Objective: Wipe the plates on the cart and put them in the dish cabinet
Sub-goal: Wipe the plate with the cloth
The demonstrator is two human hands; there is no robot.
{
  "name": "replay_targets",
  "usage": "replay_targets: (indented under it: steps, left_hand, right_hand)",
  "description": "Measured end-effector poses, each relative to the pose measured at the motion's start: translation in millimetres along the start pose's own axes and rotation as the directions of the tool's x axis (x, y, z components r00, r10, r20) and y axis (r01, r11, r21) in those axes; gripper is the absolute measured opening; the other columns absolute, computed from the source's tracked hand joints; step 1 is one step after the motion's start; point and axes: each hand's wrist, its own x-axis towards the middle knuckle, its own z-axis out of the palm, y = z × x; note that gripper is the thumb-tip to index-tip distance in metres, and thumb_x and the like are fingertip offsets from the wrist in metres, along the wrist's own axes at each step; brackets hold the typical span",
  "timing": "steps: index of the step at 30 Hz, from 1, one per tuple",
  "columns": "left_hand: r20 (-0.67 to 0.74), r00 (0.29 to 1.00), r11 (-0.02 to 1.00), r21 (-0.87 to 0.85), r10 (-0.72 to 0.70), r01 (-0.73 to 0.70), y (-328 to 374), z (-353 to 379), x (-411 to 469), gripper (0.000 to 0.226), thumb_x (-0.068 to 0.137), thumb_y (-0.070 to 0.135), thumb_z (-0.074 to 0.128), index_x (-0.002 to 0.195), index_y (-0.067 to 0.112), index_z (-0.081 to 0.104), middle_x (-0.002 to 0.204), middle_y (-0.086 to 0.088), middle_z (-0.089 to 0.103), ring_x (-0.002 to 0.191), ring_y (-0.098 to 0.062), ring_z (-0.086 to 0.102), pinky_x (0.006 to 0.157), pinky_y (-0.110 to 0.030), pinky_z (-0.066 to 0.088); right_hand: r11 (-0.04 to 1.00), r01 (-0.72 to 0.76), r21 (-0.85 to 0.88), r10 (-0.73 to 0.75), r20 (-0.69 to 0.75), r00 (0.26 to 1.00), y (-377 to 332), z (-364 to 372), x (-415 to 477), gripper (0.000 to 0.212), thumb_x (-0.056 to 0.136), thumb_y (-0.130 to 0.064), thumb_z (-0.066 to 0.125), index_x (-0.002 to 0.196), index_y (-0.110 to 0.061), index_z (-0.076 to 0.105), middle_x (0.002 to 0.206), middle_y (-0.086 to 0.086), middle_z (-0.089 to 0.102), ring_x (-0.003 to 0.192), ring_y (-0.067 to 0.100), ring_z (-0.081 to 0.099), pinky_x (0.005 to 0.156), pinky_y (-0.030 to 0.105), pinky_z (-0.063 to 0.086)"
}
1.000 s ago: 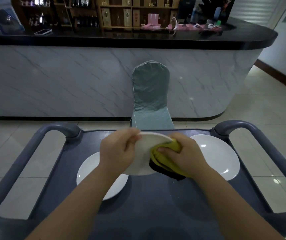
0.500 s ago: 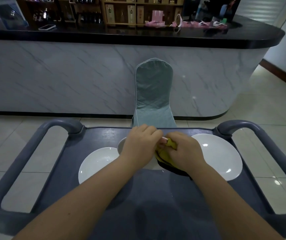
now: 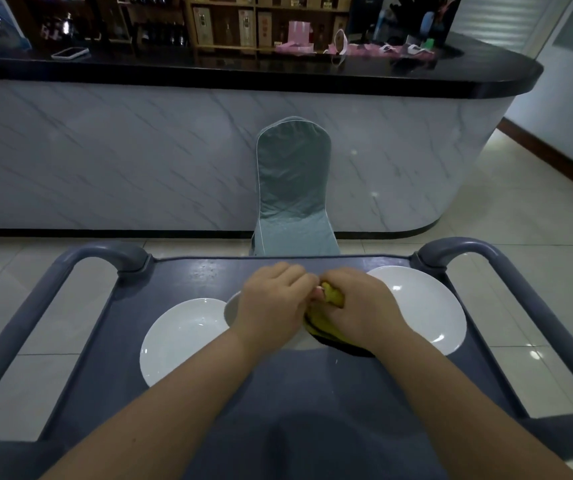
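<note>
Grey plastic cart top (image 3: 191,271) holds a flat round white plate (image 3: 181,337) at the left; just right of it the left hand (image 3: 274,303) grips a smaller white dish (image 3: 231,308), mostly hidden. The right hand (image 3: 357,306) bunches a yellow cloth (image 3: 326,303) against it, beside a second large white plate (image 3: 423,306). A hard rub might knock the dish loose onto either neighbour.

Two bare forearms, unclothed as far as visible; left hand (image 3: 274,303) bare; right hand (image 3: 361,306) bare

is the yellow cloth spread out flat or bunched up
Bunched up: the yellow cloth is crumpled into folds under the right hand, whose fingers grip it against the small plate.
</note>
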Motion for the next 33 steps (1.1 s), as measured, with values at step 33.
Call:
replay_targets:
  steps: [33]
  left_hand:
    - [0.171, 0.983, 0.994, 0.065, 0.073, -0.085, -2.3, -1.2, 14.6, 0.006, 0.081, 0.009, 0.059, 0.08, 0.014, 0.061, 0.074, -0.001, 0.061, 0.067, -0.025, 0.055, 0.06, -0.034, 0.038]
  right_hand:
    - [0.992, 0.053, -0.11, -0.072, -0.179, 0.981, 2.5, 12.7, 2.5, 0.025, 0.081, -0.041, 0.054, 0.077, -0.018, 0.065, 0.07, -0.002, 0.064, 0.06, 0.023, 0.056, 0.05, 0.036, 0.048]
